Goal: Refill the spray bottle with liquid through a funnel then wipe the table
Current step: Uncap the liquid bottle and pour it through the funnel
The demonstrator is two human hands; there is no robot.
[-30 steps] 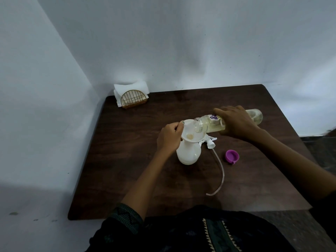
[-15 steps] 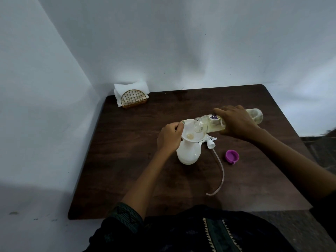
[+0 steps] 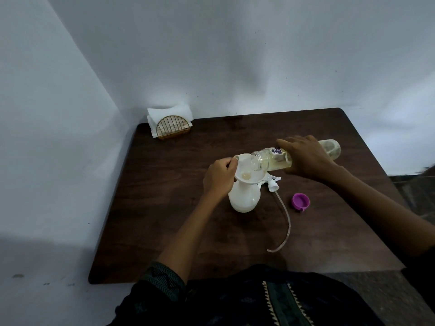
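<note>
Napkin holder (image 3: 173,129) sits back-left on the worktop (image 3: 164,208); left hand (image 3: 220,178) pinches the funnel (image 3: 244,171) atop the white spray bottle (image 3: 244,200). Right hand (image 3: 306,157) grips the tilted refill bottle (image 3: 270,160) (mouth over funnel). Sprayer head (image 3: 273,183) and purple cap (image 3: 300,201) lie beside.

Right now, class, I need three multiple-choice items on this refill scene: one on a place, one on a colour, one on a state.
1. Where does the white paper-napkin holder with the gold wire front stand on the dark wooden table?
A. far left corner
B. near right corner
C. centre

2. What colour is the loose round cap?
A. green
B. purple
C. red

3. How is the clear plastic refill bottle held?
A. upright
B. upside down
C. tipped nearly level

Key: 1 A, it stands by the wall corner. 2 B, it is purple. 3 C, the right hand tips its mouth over the white funnel in the white spray bottle, which the left hand steadies.
</note>
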